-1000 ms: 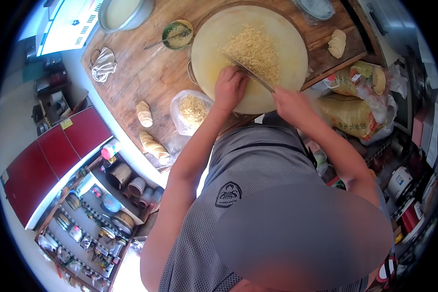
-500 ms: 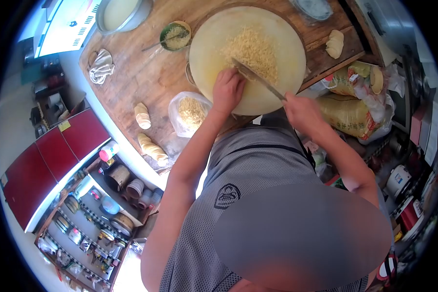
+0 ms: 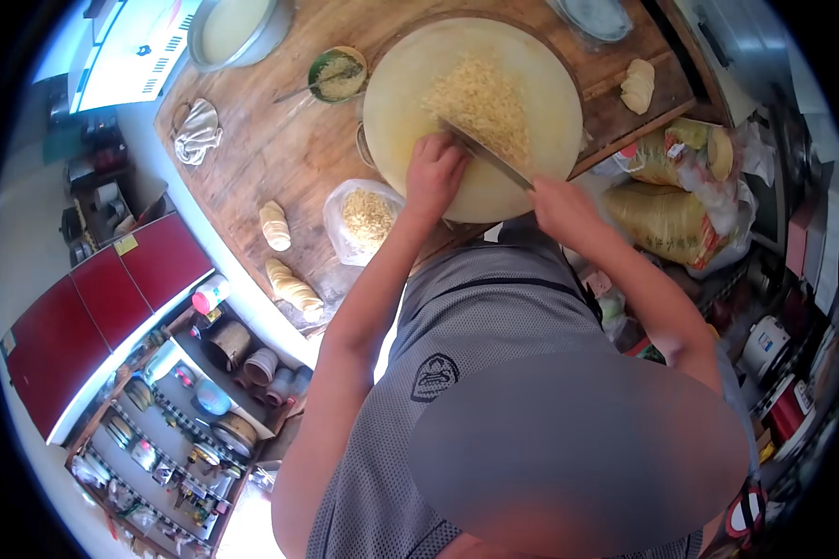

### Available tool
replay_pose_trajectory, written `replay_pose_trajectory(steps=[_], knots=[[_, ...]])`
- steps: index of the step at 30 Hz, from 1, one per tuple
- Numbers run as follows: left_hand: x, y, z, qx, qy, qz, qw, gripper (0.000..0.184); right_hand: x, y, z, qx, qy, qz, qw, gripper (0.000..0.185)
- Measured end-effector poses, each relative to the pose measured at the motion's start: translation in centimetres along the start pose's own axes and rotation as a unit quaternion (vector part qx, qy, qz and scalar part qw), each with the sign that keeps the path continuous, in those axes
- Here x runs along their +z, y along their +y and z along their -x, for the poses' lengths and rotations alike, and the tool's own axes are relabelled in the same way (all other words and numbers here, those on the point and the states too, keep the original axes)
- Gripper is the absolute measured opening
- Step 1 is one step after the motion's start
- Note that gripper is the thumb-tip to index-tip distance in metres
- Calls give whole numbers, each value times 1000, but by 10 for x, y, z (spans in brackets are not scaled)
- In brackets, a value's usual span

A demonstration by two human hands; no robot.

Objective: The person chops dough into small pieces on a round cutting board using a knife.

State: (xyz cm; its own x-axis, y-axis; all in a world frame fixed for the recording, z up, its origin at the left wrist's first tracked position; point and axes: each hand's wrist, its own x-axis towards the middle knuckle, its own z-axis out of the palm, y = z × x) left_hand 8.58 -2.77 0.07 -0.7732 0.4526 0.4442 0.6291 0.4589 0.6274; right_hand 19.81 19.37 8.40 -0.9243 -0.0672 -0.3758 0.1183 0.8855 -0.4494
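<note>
Knife [image 3: 490, 158] held over round board [image 3: 403, 104], at near edge of pale chopped heap [image 3: 480, 93].
Gripping handle in right hand [image 3: 563, 212], fingers wrapped closed around it; blade slanting across board, far end near fingertips of left hand [image 3: 433, 175]. Left fingers bent and bunched together above board; cannot tell whether pinching anything, nor whether touching blade. On wooden table [image 3: 252, 130], left of board: clear plastic bag [image 3: 337, 224] of similar pieces near left forearm, two pale ridged rolls [image 3: 293, 285] farther out, green bowl [image 3: 318, 68] with utensil beyond.
</note>
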Motion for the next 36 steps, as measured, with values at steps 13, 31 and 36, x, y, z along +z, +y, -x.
replay_pose_trajectory(steps=[13, 31, 36], knots=[[-5, -1, 4, -3, -15, 21, 1000, 16, -20, -12, 26, -31, 78, -39, 996, 14], [-3, -4, 2, 4, -15, 19, 1000, 14, -11, 3, 20, -17, 28, -4, 999, 11], [-5, -1, 2, 5, -11, 21, 1000, 15, -24, -16, 23, -17, 28, 4, 999, 9]])
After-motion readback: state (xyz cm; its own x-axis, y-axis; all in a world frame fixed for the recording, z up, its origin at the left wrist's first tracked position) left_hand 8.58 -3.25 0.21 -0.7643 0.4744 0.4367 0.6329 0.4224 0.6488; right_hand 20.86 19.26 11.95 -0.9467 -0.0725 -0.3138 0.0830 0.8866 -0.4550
